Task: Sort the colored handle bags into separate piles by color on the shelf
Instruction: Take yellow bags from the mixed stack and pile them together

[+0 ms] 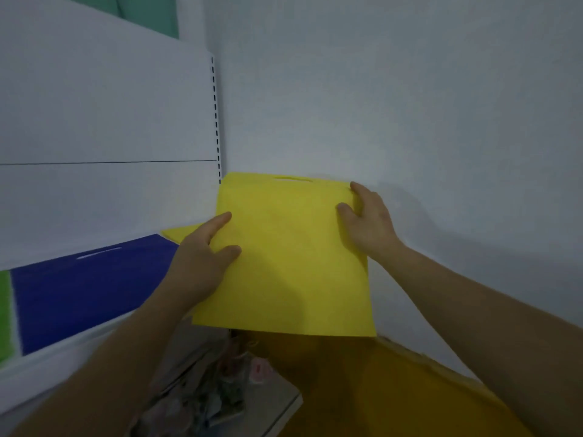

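A flat yellow handle bag (290, 257) is held up in front of the wall, its cut-out handle at the top. My left hand (202, 263) grips its left edge, thumb on the front face. My right hand (367, 219) grips its upper right corner. Behind the left hand a corner of another yellow bag (179, 233) lies on the white shelf (63, 357). To its left on the shelf lies a blue bag (88, 294) with a slit handle. A green bag (4, 313) shows at the frame's left edge.
The shelf's white back panel (104, 121) ends at a slotted upright (215, 121) beside the corner wall. A teal sheet (145, 14) sits at the top left. Below, a dark yellow cloth (394, 389) and a printed item (220, 395) lie low.
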`<state>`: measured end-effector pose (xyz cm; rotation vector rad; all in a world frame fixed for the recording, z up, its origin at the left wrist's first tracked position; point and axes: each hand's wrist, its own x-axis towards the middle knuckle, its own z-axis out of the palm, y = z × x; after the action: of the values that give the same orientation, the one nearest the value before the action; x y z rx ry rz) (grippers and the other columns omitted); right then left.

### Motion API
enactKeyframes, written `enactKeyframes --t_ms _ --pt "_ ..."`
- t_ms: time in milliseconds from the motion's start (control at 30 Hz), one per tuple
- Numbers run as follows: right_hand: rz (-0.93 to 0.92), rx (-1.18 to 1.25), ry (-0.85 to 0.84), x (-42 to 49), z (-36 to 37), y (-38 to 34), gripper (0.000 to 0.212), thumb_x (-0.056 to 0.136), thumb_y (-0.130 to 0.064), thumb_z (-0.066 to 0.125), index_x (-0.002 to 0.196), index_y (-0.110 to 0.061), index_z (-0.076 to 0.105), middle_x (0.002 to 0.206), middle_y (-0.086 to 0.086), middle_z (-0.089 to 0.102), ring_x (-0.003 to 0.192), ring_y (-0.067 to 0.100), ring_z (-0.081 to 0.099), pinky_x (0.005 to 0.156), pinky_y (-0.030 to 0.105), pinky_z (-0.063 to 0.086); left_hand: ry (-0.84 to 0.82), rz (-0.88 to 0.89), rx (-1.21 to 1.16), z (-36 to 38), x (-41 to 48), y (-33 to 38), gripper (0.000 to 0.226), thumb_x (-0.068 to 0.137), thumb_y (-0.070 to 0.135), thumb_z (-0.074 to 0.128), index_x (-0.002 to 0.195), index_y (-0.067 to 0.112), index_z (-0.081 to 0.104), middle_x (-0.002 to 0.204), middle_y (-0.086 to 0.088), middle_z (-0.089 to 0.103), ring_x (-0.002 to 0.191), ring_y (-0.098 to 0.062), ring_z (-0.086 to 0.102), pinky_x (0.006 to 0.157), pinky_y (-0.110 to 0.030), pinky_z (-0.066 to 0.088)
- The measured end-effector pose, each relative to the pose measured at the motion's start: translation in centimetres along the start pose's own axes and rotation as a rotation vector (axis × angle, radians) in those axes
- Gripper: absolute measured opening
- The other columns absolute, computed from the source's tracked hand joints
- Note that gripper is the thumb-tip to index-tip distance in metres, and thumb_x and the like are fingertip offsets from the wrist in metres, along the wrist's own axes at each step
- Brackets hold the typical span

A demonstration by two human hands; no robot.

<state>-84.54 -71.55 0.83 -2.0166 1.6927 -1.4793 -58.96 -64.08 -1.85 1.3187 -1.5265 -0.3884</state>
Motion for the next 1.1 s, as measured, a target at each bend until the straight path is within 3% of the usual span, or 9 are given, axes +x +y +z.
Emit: enactKeyframes --t_ms 133,567,1100 --pt "-0.035 0.093 -0.076 4.6 2.1 1.4 0.055 0.098 -0.031 0.048 0.148 -0.018 0.029 0.15 0.006 0.032 0.137 0.022 0.03 0.11 0.03 0.023 0.059 -0.056 0.091 1.4 2.3 0.2 0.058 0.092 0.017 0.058 0.143 0.031 0.035 0.148 0.0 0.036 0.121 -0.02 0.043 0.093 -0.032 0.038" --pt "-0.22 0.265 -0.256 11.7 11.8 -0.5 0.055 0.097 -0.026 0.051 0.148 -0.017 0.031 0.147 0.009 0.034 0.135 0.023 0.032 0.108 0.027 0.023 0.251 -0.213 0.233 -0.3 5.0 -1.5 0.057 0.091 0.015 0.058 0.143 0.026 0.037 0.146 -0.003 0.038 0.117 -0.02 0.045 0.089 -0.029 0.036" --pt "-0.355 0.003 -0.47 18.4 20.6 -1.4 0.056 0.098 -0.024 0.046 0.149 -0.014 0.024 0.146 0.017 0.027 0.128 0.034 0.039 0.1 0.033 0.034 -0.018 -0.447 0.524 1.2 9.8 -3.8 0.075 0.09 0.041 0.058 0.15 0.02 0.019 0.156 -0.004 0.021 0.139 -0.022 0.028 0.106 -0.03 0.028"
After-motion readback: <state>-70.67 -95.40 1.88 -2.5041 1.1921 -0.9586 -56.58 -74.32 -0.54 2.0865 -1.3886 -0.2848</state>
